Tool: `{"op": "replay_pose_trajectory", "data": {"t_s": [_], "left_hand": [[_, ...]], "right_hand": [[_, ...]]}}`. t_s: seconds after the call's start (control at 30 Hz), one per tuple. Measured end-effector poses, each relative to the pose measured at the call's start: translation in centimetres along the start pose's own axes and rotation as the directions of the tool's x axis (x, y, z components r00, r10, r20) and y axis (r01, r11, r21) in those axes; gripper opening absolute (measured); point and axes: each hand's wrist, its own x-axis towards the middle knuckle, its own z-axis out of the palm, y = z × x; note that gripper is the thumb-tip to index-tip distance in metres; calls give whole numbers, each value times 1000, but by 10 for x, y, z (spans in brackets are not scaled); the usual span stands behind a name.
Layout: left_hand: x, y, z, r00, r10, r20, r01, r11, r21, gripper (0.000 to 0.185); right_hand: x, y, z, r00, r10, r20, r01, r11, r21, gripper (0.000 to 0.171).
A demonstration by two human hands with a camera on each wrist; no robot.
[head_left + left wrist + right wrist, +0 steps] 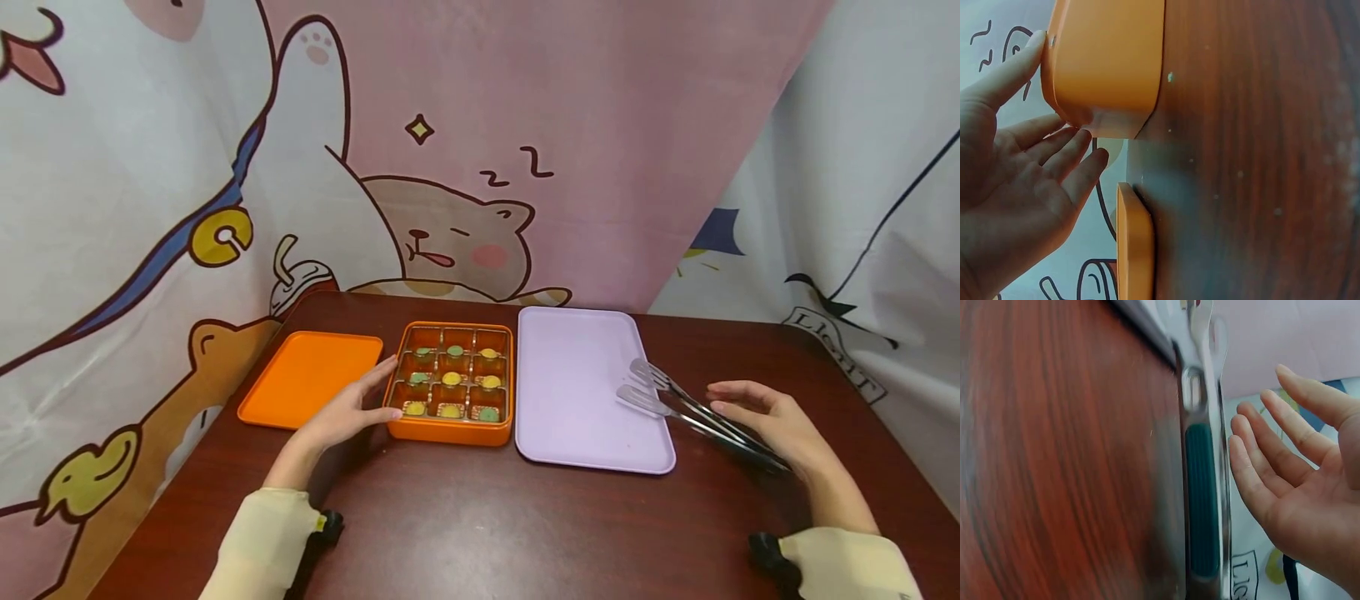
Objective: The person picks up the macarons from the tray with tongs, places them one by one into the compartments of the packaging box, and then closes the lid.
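Note:
An orange box (450,431) with a clear divided insert stands in the middle of the table in the head view. Each visible compartment holds a small piece with a yellow or green top. My left hand (341,417) is at its left side, thumb at the near left corner and fingers along the wall. In the left wrist view those fingers (1072,147) are mostly straight against the box (1107,62). Metal tongs (701,421) lie with their tips over the lilac tray (577,392). My right hand (772,421) hovers beside the tongs, fingers loosely bent, holding nothing. The right wrist view shows the tongs' green grip (1202,500).
A flat orange lid (315,379) lies left of the box, partly behind my left hand. The lilac tray stands close to the box's right side. All of it sits on a dark brown table (480,525), with a printed cartoon curtain (600,150) behind.

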Motion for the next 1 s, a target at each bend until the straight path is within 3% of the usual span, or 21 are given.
{"op": "replay_pose_trajectory", "data": {"t_s": [0.17,0.3,0.57,0.8,1.0], "left_hand": [[-1,3,-9,1000,29,-9,-29,999,-34,78],[-5,2,-21,998,25,-51,-25,1000,-13,77],[-17,-5,-47,992,13,-128,-14,1000,-8,75],[-30,-12,-70,984,-35,-173,38,999,13,76],[-39,-20,-90,975,-81,-208,94,994,55,75]], "right_hand": [[0,-19,7,1000,-1,-16,2,1000,20,50],[2,-37,17,996,-82,-47,85,993,77,44],[17,-89,53,974,-215,-70,226,936,269,38],[32,-145,102,954,-287,-92,301,885,356,35],[32,-201,158,926,-377,-25,345,817,463,38]]}}
